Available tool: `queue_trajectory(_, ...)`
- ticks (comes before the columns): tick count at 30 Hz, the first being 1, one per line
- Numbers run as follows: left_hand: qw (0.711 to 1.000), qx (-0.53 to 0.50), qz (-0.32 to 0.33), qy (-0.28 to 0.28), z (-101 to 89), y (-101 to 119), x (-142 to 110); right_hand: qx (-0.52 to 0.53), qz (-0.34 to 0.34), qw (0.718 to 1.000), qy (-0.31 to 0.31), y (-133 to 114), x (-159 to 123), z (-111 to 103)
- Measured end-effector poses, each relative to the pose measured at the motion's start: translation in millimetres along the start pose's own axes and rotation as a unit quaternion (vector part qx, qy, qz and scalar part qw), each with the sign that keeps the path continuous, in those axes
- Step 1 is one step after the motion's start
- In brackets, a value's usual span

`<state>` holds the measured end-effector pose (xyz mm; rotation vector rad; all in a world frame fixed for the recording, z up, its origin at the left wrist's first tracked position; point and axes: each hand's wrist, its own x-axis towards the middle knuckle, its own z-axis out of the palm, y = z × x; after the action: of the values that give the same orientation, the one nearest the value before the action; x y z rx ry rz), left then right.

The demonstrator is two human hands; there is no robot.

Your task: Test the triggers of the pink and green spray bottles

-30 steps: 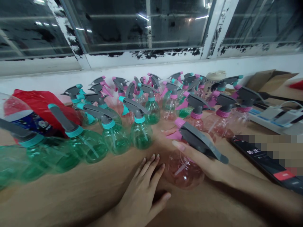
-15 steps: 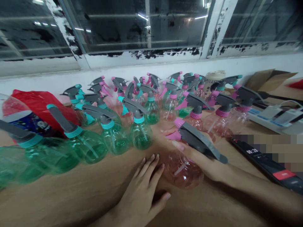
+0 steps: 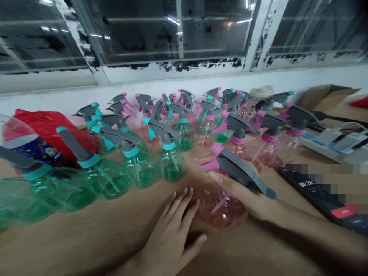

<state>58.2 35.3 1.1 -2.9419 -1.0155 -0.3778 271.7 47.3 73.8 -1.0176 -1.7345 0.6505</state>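
My right hand is wrapped round the neck of a pink spray bottle, whose grey and pink spray head points to the left. That bottle stands on the brown table, and a thin tube shows through its clear wall. Part of my right fingers is hidden behind the spray head. Flat on the table to the left of it lies my left hand, fingers stretched out and holding nothing. Just beyond its fingertips stands a green spray bottle with a turquoise collar.
Several green and pink spray bottles stand in rows toward the wall. A red plastic bag lies at the left. On the right are a phone, a power strip and a cardboard box. A pale cup stands behind.
Almost nothing differs. Both hands and the pink spray bottle keep their places, with at most a tiny shift of the right fingers.
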Motion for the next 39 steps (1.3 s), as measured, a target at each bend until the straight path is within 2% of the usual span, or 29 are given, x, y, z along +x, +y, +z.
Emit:
queue_trajectory(4,1.0,0.003,0.004,0.009,2.1,0,0,0.05,0.028,0.998,-0.008,0,1,0)
queue_trajectory(9,1.0,0.003,0.004,0.006,3.3,-1,-2,0.056,0.027,0.998,-0.014,4,2,1)
queue_trajectory(17,1.0,0.001,0.002,0.002,2.4,-1,-1,-0.061,0.009,0.998,-0.009,-7,4,-7)
queue_trajectory(23,1.0,-0.003,0.003,0.012,4.3,-1,-1,0.031,0.0,0.999,-0.007,6,3,-1)
queue_trajectory(30,1.0,-0.004,0.005,0.015,4.3,-2,-1,-0.013,-0.024,0.999,0.039,8,1,2)
queue_trajectory(35,1.0,0.006,0.008,0.025,5.5,-2,0,-0.044,0.015,0.998,0.036,4,2,2)
queue_trajectory(39,0.999,0.006,0.006,0.034,8.1,-2,0,-0.118,0.042,0.99,0.06,-1,0,-1)
